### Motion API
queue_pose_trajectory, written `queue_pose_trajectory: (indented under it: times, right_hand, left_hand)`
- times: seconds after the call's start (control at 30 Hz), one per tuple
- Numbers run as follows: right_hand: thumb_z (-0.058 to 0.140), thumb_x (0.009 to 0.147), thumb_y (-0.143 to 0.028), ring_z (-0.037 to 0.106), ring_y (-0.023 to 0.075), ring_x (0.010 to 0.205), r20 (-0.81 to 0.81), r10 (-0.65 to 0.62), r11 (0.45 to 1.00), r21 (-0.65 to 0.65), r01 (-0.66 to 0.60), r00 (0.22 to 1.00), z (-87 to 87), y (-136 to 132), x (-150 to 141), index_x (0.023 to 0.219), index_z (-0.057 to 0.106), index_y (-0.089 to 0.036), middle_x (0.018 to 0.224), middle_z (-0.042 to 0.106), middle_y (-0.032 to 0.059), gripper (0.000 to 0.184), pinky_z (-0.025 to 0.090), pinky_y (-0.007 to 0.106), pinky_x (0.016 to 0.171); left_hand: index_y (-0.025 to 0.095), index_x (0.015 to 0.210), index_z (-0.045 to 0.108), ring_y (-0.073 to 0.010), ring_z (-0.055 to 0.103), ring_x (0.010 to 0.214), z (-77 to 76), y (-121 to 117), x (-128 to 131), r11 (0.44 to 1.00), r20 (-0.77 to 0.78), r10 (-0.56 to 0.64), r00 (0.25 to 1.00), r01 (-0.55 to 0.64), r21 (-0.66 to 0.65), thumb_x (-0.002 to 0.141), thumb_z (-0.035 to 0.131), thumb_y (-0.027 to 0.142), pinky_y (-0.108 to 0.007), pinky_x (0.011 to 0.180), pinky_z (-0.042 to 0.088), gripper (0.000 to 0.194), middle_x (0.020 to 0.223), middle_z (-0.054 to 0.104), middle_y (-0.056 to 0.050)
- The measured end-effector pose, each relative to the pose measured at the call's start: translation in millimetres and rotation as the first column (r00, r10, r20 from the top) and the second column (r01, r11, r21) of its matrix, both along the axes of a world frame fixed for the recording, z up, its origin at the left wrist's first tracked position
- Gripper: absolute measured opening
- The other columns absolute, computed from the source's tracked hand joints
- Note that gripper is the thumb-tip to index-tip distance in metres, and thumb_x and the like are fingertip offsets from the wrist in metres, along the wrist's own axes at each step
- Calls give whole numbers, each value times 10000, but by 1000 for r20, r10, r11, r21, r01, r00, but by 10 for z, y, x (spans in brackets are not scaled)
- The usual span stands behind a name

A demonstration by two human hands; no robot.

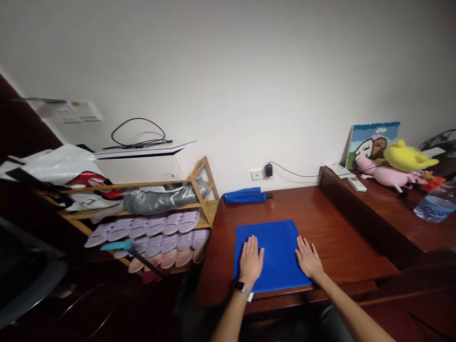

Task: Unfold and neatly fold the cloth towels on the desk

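Observation:
A blue cloth (276, 256) lies spread nearly flat on the brown wooden table (335, 242), close to its front edge. My left hand (251, 260) rests palm down on the cloth's left part, fingers stretched forward and holding nothing. At the cloth's right edge lies my right hand (308, 256), also palm down, its fingers extended and a little apart. A small white tag (250, 297) sticks out from the cloth's front edge near my left wrist, which wears a watch (242, 287).
Behind, a folded blue cloth (245, 195) lies by the wall below a plugged-in black charger (269, 169). Left stands a wooden rack (206, 190) with several slippers (171, 223). On the raised right surface are plush toys (406, 156), a remote (356, 184) and a water bottle (436, 204).

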State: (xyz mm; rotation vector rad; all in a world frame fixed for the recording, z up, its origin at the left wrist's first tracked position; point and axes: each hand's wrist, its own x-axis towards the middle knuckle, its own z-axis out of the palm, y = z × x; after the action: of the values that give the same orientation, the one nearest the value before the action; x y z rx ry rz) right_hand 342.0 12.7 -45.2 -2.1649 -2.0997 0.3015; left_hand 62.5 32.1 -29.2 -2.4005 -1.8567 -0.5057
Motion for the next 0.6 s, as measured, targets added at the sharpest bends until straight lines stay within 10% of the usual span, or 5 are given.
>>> queue_pose_trajectory:
  times: [0.17,0.27,0.6]
  right_hand:
    - [173,1066,-417,123,234,1640,11,33,999,-20,-33,999,14,8,29,1695,205,-180,1760,178,26,673,89,493,1325]
    - [180,1067,-409,117,235,1641,18,51,999,-19,-51,999,10,1,39,1695,214,-200,1760,172,25,663,86,497,1322]
    - [125,1067,-456,149,226,1636,28,-1,1000,-25,1,1000,24,5,8,1696,191,-160,1755,203,11,698,90,478,1327]
  left_hand:
    - [153,1652,340,-239,300,1593,-4,-127,1211,955,85,-275,958,282,-93,1101,196,495,-480,1308,289,665,1695,375,-103]
    - [161,1648,354,-235,310,1589,-73,-163,1386,943,109,-286,952,300,-147,1097,194,521,-468,1310,290,678,1688,384,-99]
    - [152,1662,324,-271,313,1587,-201,-387,-626,978,-28,169,985,-171,-116,1092,208,525,-487,1305,281,691,1699,355,-113]
